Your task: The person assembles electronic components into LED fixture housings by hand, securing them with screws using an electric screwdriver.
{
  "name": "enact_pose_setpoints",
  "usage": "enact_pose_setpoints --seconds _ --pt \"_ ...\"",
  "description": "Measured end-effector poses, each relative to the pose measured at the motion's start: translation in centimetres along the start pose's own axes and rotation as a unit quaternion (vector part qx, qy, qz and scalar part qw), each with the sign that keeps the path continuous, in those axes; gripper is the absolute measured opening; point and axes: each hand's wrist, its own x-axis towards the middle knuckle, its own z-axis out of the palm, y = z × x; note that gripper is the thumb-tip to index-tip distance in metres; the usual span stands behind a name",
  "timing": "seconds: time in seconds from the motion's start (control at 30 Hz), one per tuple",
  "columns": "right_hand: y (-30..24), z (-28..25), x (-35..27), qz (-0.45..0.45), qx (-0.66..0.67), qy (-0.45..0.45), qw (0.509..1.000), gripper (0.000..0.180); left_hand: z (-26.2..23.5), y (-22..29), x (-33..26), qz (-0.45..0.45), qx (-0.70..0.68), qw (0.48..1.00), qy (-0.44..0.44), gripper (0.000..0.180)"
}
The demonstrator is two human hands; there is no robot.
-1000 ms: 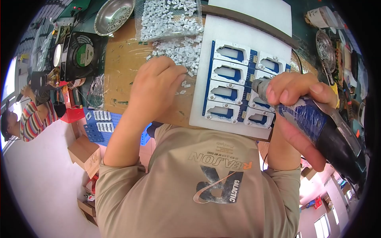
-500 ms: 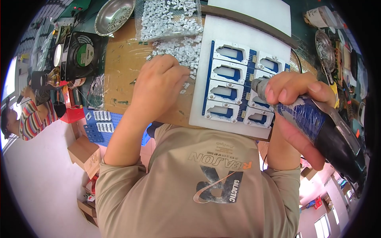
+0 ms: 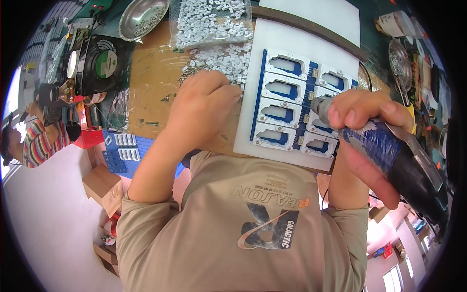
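My right hand (image 3: 372, 109) is wrapped round a power screwdriver (image 3: 406, 168) with a blue and black body. The tool's metal nose (image 3: 321, 106) is over the right column of white plastic frames (image 3: 334, 79), and its tip is hard to make out. The frames sit in two columns on blue circuit boards (image 3: 311, 87), laid on a white foam sheet (image 3: 245, 124). My left hand (image 3: 202, 104) is closed, fingers curled, beside a loose heap of small white plastic parts (image 3: 231, 63). Its fingertips are hidden, so what they pinch does not show. A few small metal screws (image 3: 191, 70) lie just beyond its knuckles.
A clear bag of white parts (image 3: 211, 24) and a metal bowl of small pieces (image 3: 142, 20) are at the back. A black fan (image 3: 103, 63) stands left. A dark bar (image 3: 311, 29) crosses the foam sheet. Another person (image 3: 41, 138) is at the far left.
My left hand has shifted slightly right and nearer to me, baring more of the metal screws. The view has moved a little. My right hand keeps the screwdriver over the same column.
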Motion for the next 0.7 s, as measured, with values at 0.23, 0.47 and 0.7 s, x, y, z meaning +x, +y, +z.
enact_pose_setpoints --seconds 0.23,0.47,0.7 --pt "0.2 -0.1 -0.1 -0.001 0.005 -0.002 1.0 0.126 -0.9 0.4 -0.6 -0.068 -0.073 0.995 -0.003 0.011" --pt "0.3 0.0 0.1 0.001 0.014 -0.01 1.0 0.126 -1.4 1.1 -2.0 -0.081 -0.055 0.994 -0.037 0.012" --pt "0.3 0.1 0.0 -0.004 0.01 -0.004 1.0 0.125 -0.9 1.7 -2.1 -0.055 0.002 0.998 -0.043 0.017"
